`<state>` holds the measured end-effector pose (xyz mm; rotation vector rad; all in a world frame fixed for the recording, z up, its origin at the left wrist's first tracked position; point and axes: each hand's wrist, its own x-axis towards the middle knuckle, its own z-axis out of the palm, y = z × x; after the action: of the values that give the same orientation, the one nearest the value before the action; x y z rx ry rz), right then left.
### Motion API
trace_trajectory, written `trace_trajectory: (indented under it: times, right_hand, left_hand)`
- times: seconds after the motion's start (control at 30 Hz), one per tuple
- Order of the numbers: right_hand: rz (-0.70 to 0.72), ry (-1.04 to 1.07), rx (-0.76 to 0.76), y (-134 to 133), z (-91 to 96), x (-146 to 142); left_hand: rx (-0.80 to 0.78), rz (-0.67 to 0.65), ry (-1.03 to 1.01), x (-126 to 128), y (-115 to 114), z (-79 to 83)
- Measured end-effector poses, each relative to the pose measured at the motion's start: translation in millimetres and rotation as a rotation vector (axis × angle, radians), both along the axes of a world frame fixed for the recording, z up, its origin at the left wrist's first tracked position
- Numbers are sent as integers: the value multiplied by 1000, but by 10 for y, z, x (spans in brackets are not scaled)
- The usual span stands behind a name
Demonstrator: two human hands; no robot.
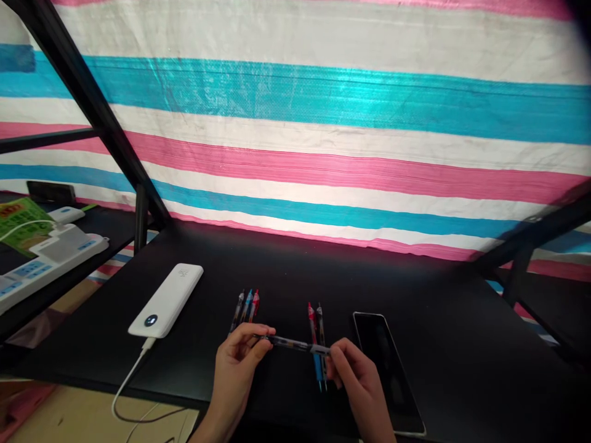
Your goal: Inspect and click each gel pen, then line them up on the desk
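Note:
Both hands hold one pen (295, 344) crosswise above the black table (286, 271). My left hand (237, 357) pinches its left end; my right hand (355, 372) pinches its right end. Three pens (246, 306) lie side by side just beyond my left hand. Two more pens (316, 320) lie under the held pen, between my hands.
A white power bank (167, 299) with a white cable (132, 375) lies at the left. A dark phone (385, 363) lies flat to the right of my right hand. A white power strip (46, 261) sits on the neighbouring table at far left. A striped tarp (323, 123) hangs behind.

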<state>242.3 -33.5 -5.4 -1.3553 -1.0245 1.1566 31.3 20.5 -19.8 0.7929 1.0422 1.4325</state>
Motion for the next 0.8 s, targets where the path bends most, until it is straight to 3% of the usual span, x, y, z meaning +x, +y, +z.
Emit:
trace_trajectory:
  times: [0.2,0.8]
  right_hand:
    - [-67,29,2,-7,40,-22]
    - [-50,49,-5,-5,51,-30]
  left_hand:
    - [-16,11,-1,14,-6,-7]
    - [-41,14,-20,-5,-18,-16]
